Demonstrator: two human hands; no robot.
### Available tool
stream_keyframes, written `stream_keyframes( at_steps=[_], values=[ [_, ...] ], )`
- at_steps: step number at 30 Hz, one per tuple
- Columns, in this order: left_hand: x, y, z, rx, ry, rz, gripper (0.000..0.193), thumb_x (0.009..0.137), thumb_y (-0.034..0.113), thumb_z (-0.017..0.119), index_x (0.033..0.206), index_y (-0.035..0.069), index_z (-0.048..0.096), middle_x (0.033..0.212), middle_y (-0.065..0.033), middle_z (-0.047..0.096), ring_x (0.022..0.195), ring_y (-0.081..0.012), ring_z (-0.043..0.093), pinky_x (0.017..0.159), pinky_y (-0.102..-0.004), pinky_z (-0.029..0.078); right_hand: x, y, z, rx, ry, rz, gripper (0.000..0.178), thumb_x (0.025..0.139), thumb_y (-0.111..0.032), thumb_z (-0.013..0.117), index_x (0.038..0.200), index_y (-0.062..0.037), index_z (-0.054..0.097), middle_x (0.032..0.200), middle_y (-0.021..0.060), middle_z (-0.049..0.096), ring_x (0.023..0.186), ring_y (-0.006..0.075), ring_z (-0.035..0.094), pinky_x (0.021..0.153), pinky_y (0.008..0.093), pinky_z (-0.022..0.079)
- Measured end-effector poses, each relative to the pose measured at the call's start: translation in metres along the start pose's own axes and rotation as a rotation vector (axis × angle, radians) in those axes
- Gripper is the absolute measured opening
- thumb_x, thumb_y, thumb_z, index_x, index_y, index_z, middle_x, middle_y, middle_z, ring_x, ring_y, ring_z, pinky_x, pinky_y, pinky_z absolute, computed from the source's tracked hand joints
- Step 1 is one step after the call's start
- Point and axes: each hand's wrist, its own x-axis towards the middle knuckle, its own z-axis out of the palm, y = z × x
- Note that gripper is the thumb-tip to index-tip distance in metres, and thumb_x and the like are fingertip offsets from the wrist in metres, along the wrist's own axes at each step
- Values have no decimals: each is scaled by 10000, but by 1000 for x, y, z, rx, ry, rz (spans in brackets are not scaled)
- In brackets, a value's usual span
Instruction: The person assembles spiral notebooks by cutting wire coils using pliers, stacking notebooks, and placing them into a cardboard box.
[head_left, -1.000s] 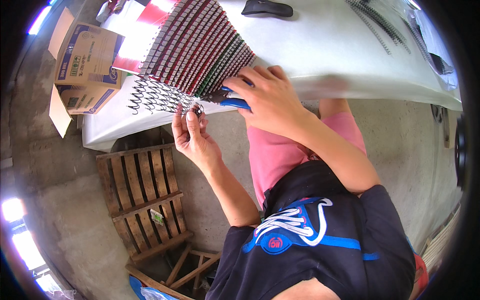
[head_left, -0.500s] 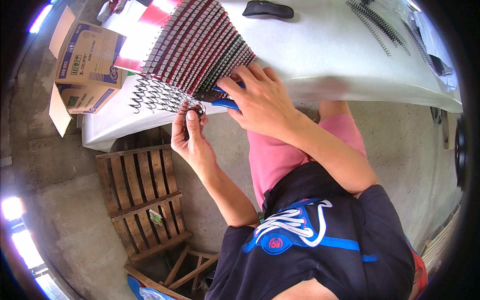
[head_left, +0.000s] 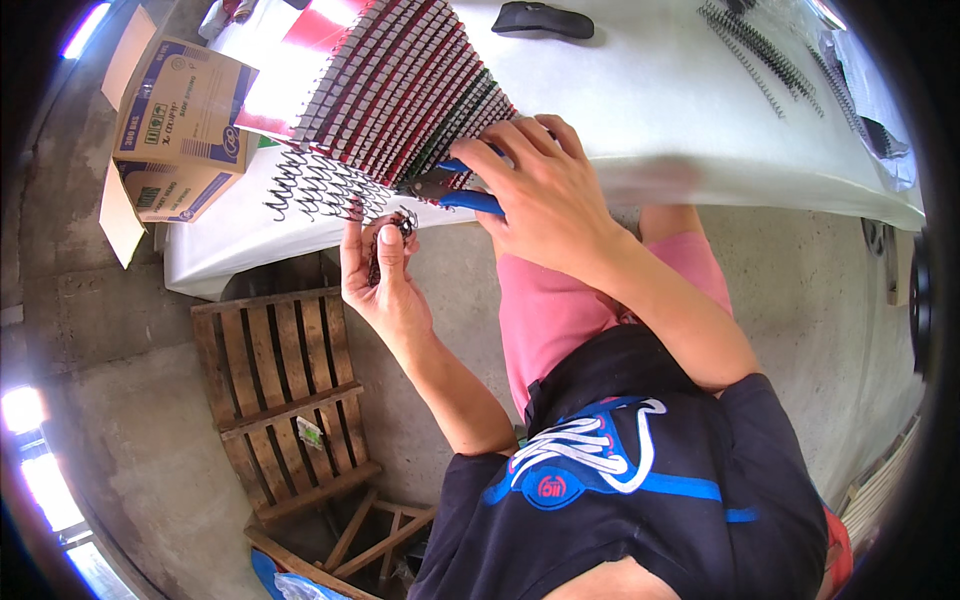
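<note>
My right hand (head_left: 560,195) is closed around blue-handled cutting pliers (head_left: 472,203); their dark jaws are at the lower edge of a fanned stack of spiral-bound books (head_left: 400,85). From that edge, several dark coil ends (head_left: 325,188) stick out to the left over the white table. Just below them, my left hand (head_left: 392,285) holds a small bunch of dark coil pieces (head_left: 404,226) between thumb and fingers. Its index finger reaches up toward the coil ends. Whether the jaws grip a coil cannot be made out.
An opened cardboard box (head_left: 185,115) stands left of the books. Farther back on the white table (head_left: 650,110) lie a black oblong object (head_left: 542,20), loose black coils (head_left: 750,62) and clear plastic wrap (head_left: 870,105). A wooden pallet (head_left: 285,390) is below left.
My right hand has shifted slightly right with the pliers, drawing the jaws a little away from my left hand. The left hand stays nearly in place, its index finger straighter.
</note>
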Motion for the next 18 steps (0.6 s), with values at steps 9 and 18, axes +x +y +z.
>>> stream_keyframes(
  at_steps=[9, 18],
  values=[
    [5, 2, 3, 32, 0, -11, 252, 912, 111, 600, 1112, -42, 600, 938, -71, 627, 758, -82, 583, 656, -190, 513, 7, -8, 5, 24, -51, 28, 293, 682, -133, 673, 961, -121, 586, 839, 61, 616, 846, 241, 614, 724, 391, 468],
    [-8, 5, 5, 100, 138, -52, 243, 926, 138, 586, 1099, -31, 616, 992, -64, 624, 807, -77, 566, 692, -189, 486, 9, 10, 0, 188, -245, 65, 344, 696, -193, 707, 1015, -130, 592, 848, 81, 631, 877, 264, 631, 745, 402, 487]
  ],
)
